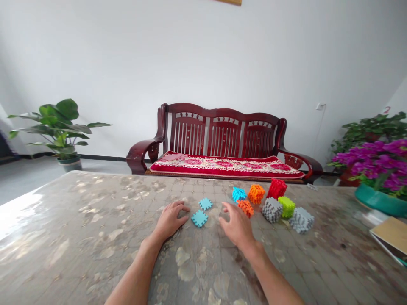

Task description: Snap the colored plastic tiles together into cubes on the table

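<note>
Two flat teal pieces with notched edges lie between my hands: a nearer one (199,218) and a slightly smaller-looking one (205,203) just behind it. My left hand (172,219) rests on the table to their left, thumb apart from the fingers, holding nothing. To their right, my right hand (237,224) is open too, with thumb and forefinger apart and nothing between them. Close behind the right hand sits an orange stack (245,208), with a blue stack (239,194) and another orange stack (256,193) farther back.
Right of these stand a red stack (277,188), a lime green stack (287,206) and two grey stacks (272,210). The table (95,254) has a patterned cover. A teal flower pot (381,201) and a notebook (391,233) are at the right edge; a wooden bench (224,131) stands beyond.
</note>
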The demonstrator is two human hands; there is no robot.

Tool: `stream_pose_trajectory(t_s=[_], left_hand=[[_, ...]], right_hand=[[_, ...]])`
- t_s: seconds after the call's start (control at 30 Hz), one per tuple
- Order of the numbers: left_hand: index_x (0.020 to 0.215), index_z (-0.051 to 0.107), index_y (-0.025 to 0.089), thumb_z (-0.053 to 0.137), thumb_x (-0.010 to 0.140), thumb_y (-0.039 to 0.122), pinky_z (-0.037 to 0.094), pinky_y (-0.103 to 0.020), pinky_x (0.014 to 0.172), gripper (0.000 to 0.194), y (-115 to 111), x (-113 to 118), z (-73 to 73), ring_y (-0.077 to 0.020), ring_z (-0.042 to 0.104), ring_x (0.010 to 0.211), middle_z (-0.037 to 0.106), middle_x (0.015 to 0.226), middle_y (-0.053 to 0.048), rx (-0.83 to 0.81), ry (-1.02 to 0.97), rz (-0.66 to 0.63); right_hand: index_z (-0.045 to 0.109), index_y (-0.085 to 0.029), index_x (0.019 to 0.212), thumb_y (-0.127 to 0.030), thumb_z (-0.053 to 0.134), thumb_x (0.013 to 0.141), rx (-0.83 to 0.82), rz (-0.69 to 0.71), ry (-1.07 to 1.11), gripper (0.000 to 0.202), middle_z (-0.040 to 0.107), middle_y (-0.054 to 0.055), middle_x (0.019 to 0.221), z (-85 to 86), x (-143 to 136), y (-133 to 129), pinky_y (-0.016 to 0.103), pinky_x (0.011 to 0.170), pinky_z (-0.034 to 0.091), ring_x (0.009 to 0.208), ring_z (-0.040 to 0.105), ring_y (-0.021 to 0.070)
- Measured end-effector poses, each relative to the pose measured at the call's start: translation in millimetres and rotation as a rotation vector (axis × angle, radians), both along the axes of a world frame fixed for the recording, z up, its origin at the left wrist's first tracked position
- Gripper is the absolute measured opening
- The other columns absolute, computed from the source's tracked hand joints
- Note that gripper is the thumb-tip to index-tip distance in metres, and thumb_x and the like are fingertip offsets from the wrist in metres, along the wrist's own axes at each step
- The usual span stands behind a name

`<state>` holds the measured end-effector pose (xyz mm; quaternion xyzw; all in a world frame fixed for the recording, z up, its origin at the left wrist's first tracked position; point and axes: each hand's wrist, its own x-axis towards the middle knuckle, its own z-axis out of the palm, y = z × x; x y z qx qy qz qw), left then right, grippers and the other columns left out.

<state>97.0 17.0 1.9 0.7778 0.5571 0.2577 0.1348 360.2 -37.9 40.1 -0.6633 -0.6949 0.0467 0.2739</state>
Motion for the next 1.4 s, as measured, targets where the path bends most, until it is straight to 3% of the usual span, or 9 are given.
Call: stream_pose_trajectory(t_s=[0.17, 0.33, 0.57, 0.73, 0.9, 1.03, 1.13, 1.33, 1.4], left_hand=[[0.102, 0.075, 0.025, 0.065, 0.076, 0.022, 0.04, -0.042, 0.11, 0.028, 0, 0, -2.8, -0.026, 0.058, 0.125, 0.066, 0.132, -0.007, 0.012, -0.02, 0.016], [0.104, 0.074, 0.025, 0.065, 0.076, 0.021, 0.039, -0.042, 0.111, 0.029, 0, 1, -2.7, -0.0256, 0.057, 0.127, 0.064, 0.134, -0.007, -0.004, -0.011, 0.019], [0.103, 0.074, 0.025, 0.065, 0.076, 0.021, 0.039, -0.041, 0.111, 0.028, 0, 0, -2.4, -0.0249, 0.057, 0.127, 0.065, 0.134, -0.007, -0.017, -0.008, 0.016], [0.103, 0.074, 0.025, 0.065, 0.076, 0.021, 0.038, -0.042, 0.111, 0.029, 0, 1, -2.4, -0.0253, 0.056, 0.128, 0.064, 0.135, -0.007, -0.015, -0.016, 0.022], [0.102, 0.074, 0.025, 0.065, 0.075, 0.019, 0.039, -0.042, 0.111, 0.029, -1, 1, -1.2, -0.0253, 0.057, 0.127, 0.065, 0.133, -0.007, -0.01, -0.019, 0.025], [0.101, 0.075, 0.025, 0.065, 0.075, 0.018, 0.04, -0.042, 0.11, 0.028, 0, 1, -2.6, -0.026, 0.058, 0.125, 0.066, 0.131, -0.008, -0.002, -0.028, 0.016], [0.101, 0.075, 0.025, 0.065, 0.075, 0.019, 0.04, -0.043, 0.11, 0.028, 1, 1, -3.6, -0.0258, 0.058, 0.125, 0.065, 0.132, -0.008, -0.003, -0.027, 0.013], [0.101, 0.074, 0.025, 0.065, 0.075, 0.018, 0.04, -0.043, 0.11, 0.029, -1, 3, -1.0, -0.0252, 0.057, 0.126, 0.066, 0.131, -0.008, -0.011, -0.021, 0.015], [0.101, 0.074, 0.025, 0.065, 0.075, 0.018, 0.04, -0.042, 0.11, 0.028, -1, 3, 1.0, -0.0251, 0.058, 0.125, 0.066, 0.13, -0.008, -0.015, -0.019, 0.017]], right_hand=[[0.05, -0.021, 0.141, -0.035, 0.068, 0.077, -0.057, 0.085, 0.052, 0.068, 0.065, 0.009, 0.129, -11.1, -51, -2, 0.035, 0.098, 0.045, 0.119, 0.059, 0.0258], [0.046, -0.018, 0.144, -0.032, 0.067, 0.076, -0.067, 0.1, -0.065, 0.072, 0.065, 0.012, 0.127, -16.3, -71, 7, 0.038, 0.098, 0.045, 0.117, 0.058, 0.0289], [0.056, -0.016, 0.132, -0.027, 0.061, 0.077, -0.063, 0.07, -0.133, 0.056, 0.068, 0.012, 0.119, -19.9, -60, 12, 0.035, 0.094, 0.045, 0.11, 0.06, 0.0283], [0.055, -0.016, 0.131, -0.028, 0.064, 0.073, -0.074, -0.019, -0.048, 0.061, 0.07, 0.011, 0.116, -19.9, -44, 15, 0.034, 0.091, 0.047, 0.108, 0.063, 0.0282], [0.049, -0.013, 0.138, -0.032, 0.064, 0.075, 0.013, -0.102, 0.032, 0.067, 0.069, 0.013, 0.118, -9.6, -38, 35, 0.034, 0.093, 0.046, 0.11, 0.063, 0.0277], [0.048, -0.013, 0.139, -0.031, 0.063, 0.077, 0.029, -0.073, -0.061, 0.066, 0.066, 0.015, 0.124, -4.8, -41, 55, 0.034, 0.096, 0.043, 0.115, 0.06, 0.0279], [0.055, -0.016, 0.133, -0.027, 0.06, 0.078, -0.056, 0.01, -0.165, 0.056, 0.068, 0.014, 0.122, -7.6, -41, 66, 0.034, 0.097, 0.042, 0.117, 0.058, 0.0277], [0.049, -0.015, 0.14, -0.033, 0.063, 0.077, -0.154, 0.025, -0.192, 0.067, 0.066, 0.015, 0.126, -11.7, -40, 70, 0.034, 0.095, 0.043, 0.119, 0.058, 0.0284], [0.052, -0.015, 0.136, -0.03, 0.06, 0.078, -0.147, 0.034, -0.223, 0.06, 0.067, 0.015, 0.124, -9.6, -43, 71, 0.033, 0.093, 0.043, 0.117, 0.06, 0.0274]])
